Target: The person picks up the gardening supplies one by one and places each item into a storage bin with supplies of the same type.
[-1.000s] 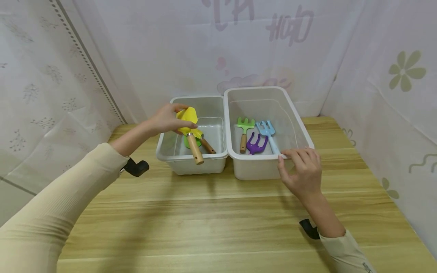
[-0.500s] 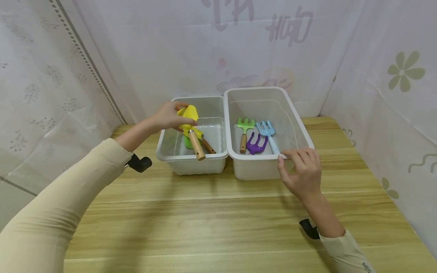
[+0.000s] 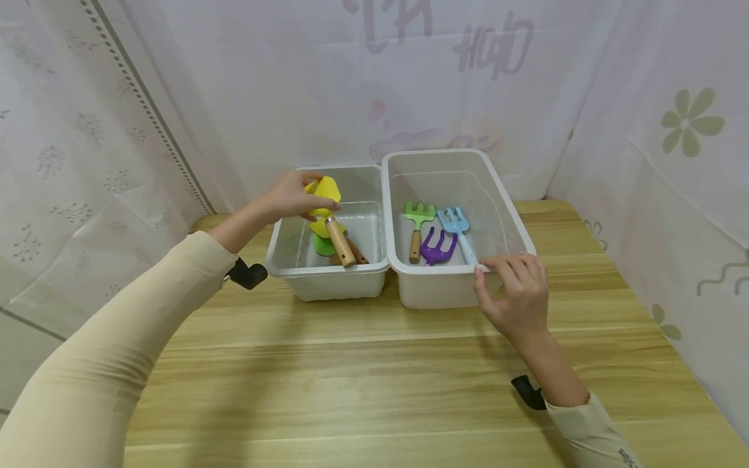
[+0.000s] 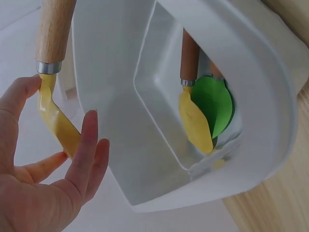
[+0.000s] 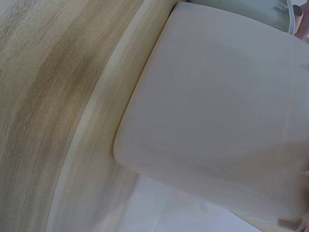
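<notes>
My left hand (image 3: 287, 196) pinches a yellow hand trowel (image 4: 60, 125) by its blade, above the left white bin (image 3: 339, 286). The trowel's light wooden handle (image 3: 341, 242) slants down toward the bin's front rim. Inside that bin lie another yellow trowel (image 4: 195, 121) and a green trowel (image 4: 212, 104), both with brown handles and partly overlapping. My right hand (image 3: 517, 296) grips the front rim of the right white bin (image 3: 439, 290) near its corner, thumb in front. In the right bin lie a green hand rake (image 3: 419, 218), a purple fork head (image 3: 439, 250) and a light-blue hand fork (image 3: 454, 222).
Both bins stand side by side on a wood-grain table (image 3: 363, 377), close to a printed white curtain (image 3: 281, 84) behind. The right wrist view mostly shows a bin's plain outer wall (image 5: 207, 106) and the tabletop (image 5: 53, 92).
My left hand has moved slightly right and back with the trowel, and the handle's end has swung right and up, over the left bin's front rim. The right hand keeps its place.
</notes>
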Action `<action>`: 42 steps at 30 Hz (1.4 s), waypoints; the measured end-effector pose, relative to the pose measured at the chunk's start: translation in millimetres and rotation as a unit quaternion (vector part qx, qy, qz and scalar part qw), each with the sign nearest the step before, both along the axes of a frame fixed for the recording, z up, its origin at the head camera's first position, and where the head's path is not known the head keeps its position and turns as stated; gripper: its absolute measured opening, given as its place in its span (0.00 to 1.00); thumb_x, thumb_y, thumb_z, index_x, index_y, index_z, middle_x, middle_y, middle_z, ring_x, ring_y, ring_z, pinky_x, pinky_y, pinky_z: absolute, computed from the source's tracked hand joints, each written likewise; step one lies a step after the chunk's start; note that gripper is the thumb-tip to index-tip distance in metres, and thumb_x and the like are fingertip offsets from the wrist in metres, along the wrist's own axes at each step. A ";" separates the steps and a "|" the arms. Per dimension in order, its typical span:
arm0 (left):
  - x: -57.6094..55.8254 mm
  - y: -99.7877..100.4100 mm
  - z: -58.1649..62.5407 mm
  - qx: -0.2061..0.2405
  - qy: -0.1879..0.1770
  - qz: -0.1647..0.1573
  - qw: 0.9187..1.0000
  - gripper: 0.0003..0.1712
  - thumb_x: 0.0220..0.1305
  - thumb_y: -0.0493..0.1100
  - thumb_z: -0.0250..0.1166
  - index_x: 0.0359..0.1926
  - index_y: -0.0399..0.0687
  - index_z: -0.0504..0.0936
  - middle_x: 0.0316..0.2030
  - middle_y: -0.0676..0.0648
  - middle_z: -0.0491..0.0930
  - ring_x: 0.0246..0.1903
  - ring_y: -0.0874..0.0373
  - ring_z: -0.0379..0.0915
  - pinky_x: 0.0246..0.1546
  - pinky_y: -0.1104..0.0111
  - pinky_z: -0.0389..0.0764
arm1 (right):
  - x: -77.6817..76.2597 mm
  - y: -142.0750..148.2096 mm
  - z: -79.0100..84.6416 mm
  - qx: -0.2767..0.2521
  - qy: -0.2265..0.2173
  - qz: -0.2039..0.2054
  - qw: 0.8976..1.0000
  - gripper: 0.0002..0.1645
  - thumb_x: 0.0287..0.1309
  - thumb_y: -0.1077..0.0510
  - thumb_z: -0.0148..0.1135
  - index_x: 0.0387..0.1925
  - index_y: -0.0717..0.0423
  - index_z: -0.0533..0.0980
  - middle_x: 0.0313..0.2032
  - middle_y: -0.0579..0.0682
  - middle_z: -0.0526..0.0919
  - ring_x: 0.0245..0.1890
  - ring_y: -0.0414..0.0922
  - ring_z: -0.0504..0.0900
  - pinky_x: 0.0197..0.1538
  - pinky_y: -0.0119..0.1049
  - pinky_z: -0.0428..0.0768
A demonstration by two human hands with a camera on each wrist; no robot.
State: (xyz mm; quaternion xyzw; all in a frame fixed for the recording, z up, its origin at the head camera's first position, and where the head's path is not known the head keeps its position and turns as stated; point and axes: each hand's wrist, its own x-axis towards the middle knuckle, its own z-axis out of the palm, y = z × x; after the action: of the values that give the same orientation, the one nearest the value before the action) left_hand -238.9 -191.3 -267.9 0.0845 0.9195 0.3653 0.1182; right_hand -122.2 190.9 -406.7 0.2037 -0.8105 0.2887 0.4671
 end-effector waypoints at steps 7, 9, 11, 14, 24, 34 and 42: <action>-7.1 3.0 -2.5 -0.013 0.010 0.005 1.000 0.53 0.65 0.52 0.74 0.81 0.37 0.58 0.80 0.26 0.55 0.25 0.66 0.85 0.34 0.73 0.88 | -0.2 0.1 0.4 0.001 -0.001 -0.002 1.000 0.17 0.63 0.54 0.61 0.34 0.65 0.85 0.30 0.62 0.88 0.37 0.62 0.78 0.51 0.59 0.73; -9.4 4.1 -3.5 -0.010 0.013 0.005 1.000 0.53 0.65 0.52 0.74 0.81 0.36 0.58 0.79 0.27 0.57 0.26 0.64 0.85 0.34 0.73 0.88 | 0.0 0.2 0.6 0.001 -0.002 -0.001 1.000 0.17 0.63 0.54 0.61 0.34 0.65 0.85 0.30 0.62 0.88 0.38 0.62 0.78 0.51 0.59 0.73; -11.6 5.3 -4.6 -0.012 0.019 0.005 1.000 0.53 0.65 0.53 0.74 0.81 0.36 0.59 0.78 0.28 0.59 0.27 0.62 0.86 0.34 0.73 0.88 | 0.3 0.3 0.9 0.001 -0.004 -0.001 1.000 0.17 0.63 0.54 0.61 0.34 0.66 0.85 0.30 0.62 0.88 0.38 0.62 0.78 0.51 0.59 0.73; -14.9 6.3 -6.9 -0.017 0.026 0.008 0.999 0.53 0.65 0.53 0.75 0.80 0.36 0.60 0.77 0.29 0.62 0.26 0.62 0.87 0.33 0.73 0.88 | 0.6 0.1 0.8 0.002 -0.005 -0.001 1.000 0.17 0.63 0.54 0.61 0.34 0.66 0.85 0.31 0.62 0.88 0.38 0.62 0.78 0.52 0.60 0.73; -19.9 7.3 -11.1 -0.014 0.038 0.018 0.999 0.53 0.64 0.52 0.75 0.80 0.35 0.60 0.79 0.30 0.58 0.28 0.58 0.88 0.32 0.74 0.87 | 0.7 -0.5 -0.6 0.003 -0.004 -0.004 1.000 0.17 0.63 0.54 0.61 0.34 0.66 0.85 0.31 0.62 0.88 0.38 0.62 0.78 0.52 0.60 0.73; -16.0 10.4 -0.9 -0.031 0.011 0.029 0.999 0.53 0.72 0.61 0.64 0.85 0.45 0.50 0.81 0.29 0.56 0.65 0.35 0.77 0.56 0.55 0.88 | 1.3 -0.5 -0.9 0.007 0.000 -0.007 1.000 0.18 0.64 0.53 0.60 0.34 0.66 0.85 0.30 0.62 0.88 0.38 0.62 0.79 0.52 0.60 0.73; -10.1 12.4 1.8 -0.059 0.036 0.026 0.997 0.51 0.72 0.62 0.62 0.84 0.44 0.54 0.79 0.30 0.60 0.62 0.34 0.80 0.67 0.48 0.79 | 1.8 -0.2 -0.5 0.010 -0.001 -0.010 1.000 0.18 0.64 0.53 0.60 0.33 0.66 0.85 0.30 0.62 0.88 0.38 0.63 0.79 0.51 0.60 0.74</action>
State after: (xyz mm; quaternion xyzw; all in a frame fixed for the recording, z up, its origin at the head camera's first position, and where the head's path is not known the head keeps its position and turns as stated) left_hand -248.9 -178.9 -266.1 0.0665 0.9451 0.3097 0.0804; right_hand -120.4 190.7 -407.3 0.2002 -0.8158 0.2764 0.4670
